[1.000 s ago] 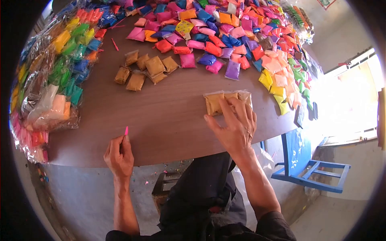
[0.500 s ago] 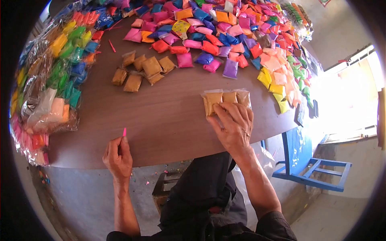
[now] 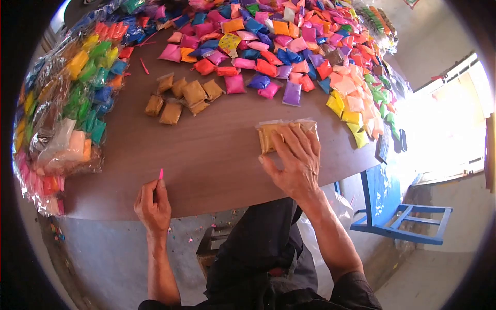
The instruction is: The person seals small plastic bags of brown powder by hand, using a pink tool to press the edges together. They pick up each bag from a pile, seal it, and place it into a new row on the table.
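Observation:
My left hand [image 3: 153, 207] is closed at the table's front edge. Between its thumb and forefinger it pinches a small pink pointed tool [image 3: 161, 174], whose tip sticks up. My right hand [image 3: 297, 163] lies with fingers stretched out over a clear bag of brown packets [image 3: 266, 138], pressing on it and covering much of it. A loose group of brown packets [image 3: 194, 93] lies farther back, left of the bag.
Many colourful packets [image 3: 248, 54] are heaped at the back of the brown table [image 3: 206, 155]. Clear bags of packets [image 3: 77, 103] are piled at the left; yellow packets [image 3: 354, 117] lie at the right. A blue chair [image 3: 392, 206] stands beyond the right edge.
My right hand has gone from bent fingers at the bag's near part to lying flatter and farther over it. The left hand keeps its pinch on the pink tool.

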The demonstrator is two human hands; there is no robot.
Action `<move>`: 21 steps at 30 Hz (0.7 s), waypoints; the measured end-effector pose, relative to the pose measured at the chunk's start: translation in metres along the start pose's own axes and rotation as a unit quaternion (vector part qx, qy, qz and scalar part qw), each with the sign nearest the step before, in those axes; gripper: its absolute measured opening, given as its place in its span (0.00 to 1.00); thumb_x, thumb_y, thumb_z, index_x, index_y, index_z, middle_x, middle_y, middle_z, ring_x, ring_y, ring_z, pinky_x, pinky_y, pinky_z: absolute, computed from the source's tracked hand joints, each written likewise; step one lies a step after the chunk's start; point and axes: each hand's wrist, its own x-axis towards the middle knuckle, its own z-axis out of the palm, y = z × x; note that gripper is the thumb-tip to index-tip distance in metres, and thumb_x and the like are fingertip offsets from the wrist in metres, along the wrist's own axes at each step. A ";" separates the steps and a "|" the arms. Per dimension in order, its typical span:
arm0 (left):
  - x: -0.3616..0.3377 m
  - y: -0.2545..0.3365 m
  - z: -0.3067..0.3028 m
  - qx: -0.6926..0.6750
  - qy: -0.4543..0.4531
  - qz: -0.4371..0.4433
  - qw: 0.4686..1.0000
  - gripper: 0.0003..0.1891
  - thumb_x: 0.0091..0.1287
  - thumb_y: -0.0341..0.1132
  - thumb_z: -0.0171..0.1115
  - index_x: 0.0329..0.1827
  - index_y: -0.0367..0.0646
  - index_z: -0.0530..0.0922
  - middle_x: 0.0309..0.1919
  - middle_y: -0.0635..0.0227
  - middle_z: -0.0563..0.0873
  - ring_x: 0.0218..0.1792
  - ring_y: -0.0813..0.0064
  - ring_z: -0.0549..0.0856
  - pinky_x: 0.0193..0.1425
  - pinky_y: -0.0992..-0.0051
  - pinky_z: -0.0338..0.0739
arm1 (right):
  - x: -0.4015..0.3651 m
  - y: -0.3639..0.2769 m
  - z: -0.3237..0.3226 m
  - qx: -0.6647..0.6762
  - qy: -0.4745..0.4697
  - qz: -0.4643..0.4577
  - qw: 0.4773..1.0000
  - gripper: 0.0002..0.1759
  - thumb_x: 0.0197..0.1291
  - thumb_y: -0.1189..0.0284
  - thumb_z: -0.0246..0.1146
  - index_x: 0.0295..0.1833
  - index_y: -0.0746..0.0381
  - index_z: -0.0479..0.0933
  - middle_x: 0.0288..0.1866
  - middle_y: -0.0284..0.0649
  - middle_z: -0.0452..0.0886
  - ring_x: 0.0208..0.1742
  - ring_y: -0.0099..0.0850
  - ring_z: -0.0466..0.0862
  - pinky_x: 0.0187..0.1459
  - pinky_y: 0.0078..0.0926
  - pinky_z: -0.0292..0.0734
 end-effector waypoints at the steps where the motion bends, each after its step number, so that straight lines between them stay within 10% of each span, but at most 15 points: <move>1: 0.000 0.000 0.001 -0.003 0.000 0.001 1.000 0.03 0.80 0.27 0.73 0.46 0.37 0.87 0.32 0.61 0.90 0.30 0.68 0.87 0.34 0.69 0.80 | -0.002 -0.001 0.001 0.000 -0.012 0.002 1.000 0.34 0.56 0.60 0.83 0.67 0.61 0.89 0.75 0.43 0.86 0.79 0.45 0.81 0.82 0.55 0.66; 21: -0.003 -0.001 -0.002 0.001 -0.009 -0.020 1.000 0.03 0.77 0.26 0.75 0.47 0.37 0.88 0.33 0.58 0.89 0.28 0.62 0.87 0.35 0.66 0.81 | 0.002 -0.006 -0.007 0.048 0.041 -0.029 0.998 0.34 0.59 0.66 0.81 0.71 0.60 0.86 0.78 0.45 0.84 0.79 0.48 0.82 0.82 0.60 0.66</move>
